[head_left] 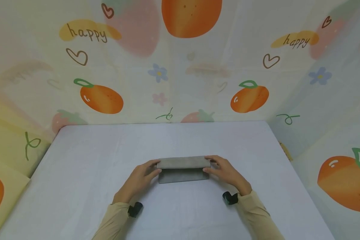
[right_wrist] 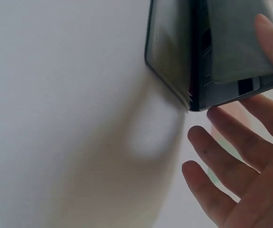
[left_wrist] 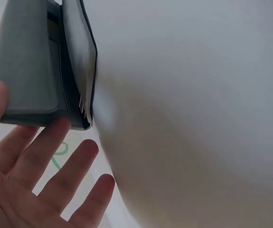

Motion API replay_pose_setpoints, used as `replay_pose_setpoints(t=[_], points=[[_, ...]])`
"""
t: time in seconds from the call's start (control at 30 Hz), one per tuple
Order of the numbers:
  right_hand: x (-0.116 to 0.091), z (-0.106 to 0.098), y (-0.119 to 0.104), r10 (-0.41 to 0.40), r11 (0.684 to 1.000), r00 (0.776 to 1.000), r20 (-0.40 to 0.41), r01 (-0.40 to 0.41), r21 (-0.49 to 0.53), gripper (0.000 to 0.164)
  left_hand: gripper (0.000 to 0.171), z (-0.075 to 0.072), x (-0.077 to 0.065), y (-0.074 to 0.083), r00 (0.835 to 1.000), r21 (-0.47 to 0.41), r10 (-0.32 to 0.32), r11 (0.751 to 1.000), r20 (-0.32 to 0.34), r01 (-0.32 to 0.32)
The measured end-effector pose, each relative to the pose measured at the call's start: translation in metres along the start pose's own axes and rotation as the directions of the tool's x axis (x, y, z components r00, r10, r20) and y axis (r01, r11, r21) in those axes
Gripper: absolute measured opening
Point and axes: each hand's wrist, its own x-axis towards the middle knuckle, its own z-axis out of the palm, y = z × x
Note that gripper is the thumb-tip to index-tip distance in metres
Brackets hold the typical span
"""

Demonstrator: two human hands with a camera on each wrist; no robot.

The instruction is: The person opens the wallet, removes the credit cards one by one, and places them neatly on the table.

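A long grey wallet (head_left: 183, 163) stands partly unfolded on the white table, its lower panel (head_left: 183, 176) lying toward the person. At its left end, my left hand (head_left: 140, 178) pinches the upper flap (left_wrist: 24, 57) between thumb and fingers, the other fingers spread. My right hand (head_left: 227, 171) holds the right end the same way, thumb on the flap. Inside, the right wrist view gives card slots and a pale card with a dark stripe (right_wrist: 245, 86). Slots and layered edges also show in the left wrist view.
The white table (head_left: 93, 150) extends around the wallet, with its far edge against a fruit-printed cloth (head_left: 195, 76). Similar cloth hangs at both sides. A dark camera sits on the left wrist (head_left: 135, 209) and another on the right wrist (head_left: 229, 198).
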Motion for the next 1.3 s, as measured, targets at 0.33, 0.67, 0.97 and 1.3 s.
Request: replay_pose_setpoints(t=[0.33,0.67,0.97,1.3], points=[[0.013,0.000,-0.004,-0.007,1.000,0.997,-0.082,0.008,0.012,0.050,0.048,-0.001,0.012,0.003,0.999,-0.040,-0.014,0.999,-0.047,0.012],[0.026,0.003,-0.004,-0.001,0.999,0.992,-0.129,0.006,0.043,0.041,0.043,0.000,0.025,0.003,0.997,-0.059,0.000,0.998,-0.074,-0.005],[0.032,0.004,-0.003,0.039,0.996,0.995,-0.094,-0.031,0.087,0.050,0.036,-0.001,0.035,0.003,0.995,-0.068,0.009,0.998,-0.097,-0.016],[0.041,0.002,-0.005,0.088,0.994,0.994,-0.062,-0.084,0.064,0.054,0.033,0.000,0.047,0.003,0.994,-0.066,-0.076,0.995,-0.084,0.071]])
